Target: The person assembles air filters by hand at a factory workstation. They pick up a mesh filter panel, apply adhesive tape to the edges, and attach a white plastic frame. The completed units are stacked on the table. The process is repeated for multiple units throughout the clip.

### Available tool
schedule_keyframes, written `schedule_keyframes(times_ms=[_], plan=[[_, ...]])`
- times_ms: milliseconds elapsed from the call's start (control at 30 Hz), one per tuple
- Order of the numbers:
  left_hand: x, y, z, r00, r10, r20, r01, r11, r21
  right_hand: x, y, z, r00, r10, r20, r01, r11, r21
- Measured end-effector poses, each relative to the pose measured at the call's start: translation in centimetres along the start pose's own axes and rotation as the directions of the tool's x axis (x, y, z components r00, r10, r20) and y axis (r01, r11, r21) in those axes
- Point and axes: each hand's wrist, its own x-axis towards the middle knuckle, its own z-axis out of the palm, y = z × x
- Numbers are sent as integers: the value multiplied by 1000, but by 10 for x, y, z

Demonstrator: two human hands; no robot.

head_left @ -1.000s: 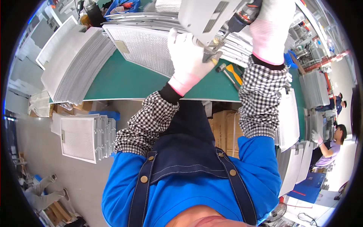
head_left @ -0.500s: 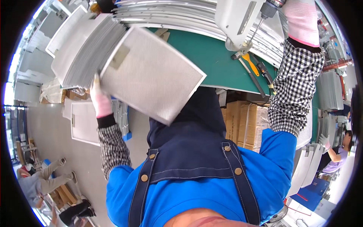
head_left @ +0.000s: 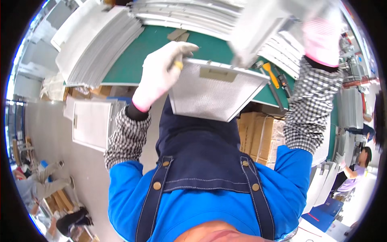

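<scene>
Since the earlier frame, the left hand (head_left: 163, 72) has carried the mesh filter panel (head_left: 213, 90) from the person's left side back over the near edge of the green table (head_left: 133, 66). Its gloved fingers are closed on the panel's left corner; the panel extends to the right of the hand, tilted. The right hand (head_left: 320, 36), raised and blurred, grips a second metal panel (head_left: 262, 28) above the first. Stacked filters (head_left: 94, 42) lie left of the left hand.
</scene>
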Motion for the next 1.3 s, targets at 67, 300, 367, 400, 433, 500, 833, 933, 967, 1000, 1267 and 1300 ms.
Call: schedule_keyframes(times_ms=[67, 300, 367, 400, 433, 500, 833, 933, 967, 1000, 1267, 1300], plan=[[11, 13, 3, 965, 242, 105, -261, 934, 246, -4, 2, 14, 997, 35, -64, -34, 999, 25], [11, 23, 30, 949, -58, 311, -156, 768, 621, 0, 21, 46, 987, 151, -48, -140, 973, 186], [9, 23, 32, 974, 83, 212, -192, 800, 568, -7, 16, 50, 990, 141, 14, -141, 972, 188], [8, 21, 34, 976, 149, 156, -211, 812, 543, -7, 16, 51, 988, 157, 0, -155, 971, 182], [6, 20, 35, 973, 183, 141, -230, 814, 533, -6, 15, 52, 985, 174, -15, -169, 969, 180], [5, 17, 36, 963, 247, 110, -268, 815, 513, -6, 12, 54, 982, 189, -30, -181, 967, 179], [-9, -11, 49, 977, 194, 93, -214, 929, 304, -18, 42, 57, 905, -412, 106, 425, 867, -260], [-16, -23, 55, 976, 203, 77, -213, 962, 169, -31, 60, 17, 794, -378, 475, 595, 641, -485], [-7, -7, 48, 951, 270, 151, -300, 926, 228, -51, 103, -5, 731, -474, 492, 682, 482, -550], [-3, 4, 36, 926, 312, 213, -365, 884, 293, -63, 95, 3, 877, -220, 428, 417, 790, -449], [-11, -20, 27, 805, 363, 469, -515, 820, 250, -96, 114, 14, 888, -336, 314, 459, 673, -580], [-13, -24, 28, 802, 333, 495, -495, 835, 241, -97, 106, 9, 878, -243, 411, 467, 623, -628]])
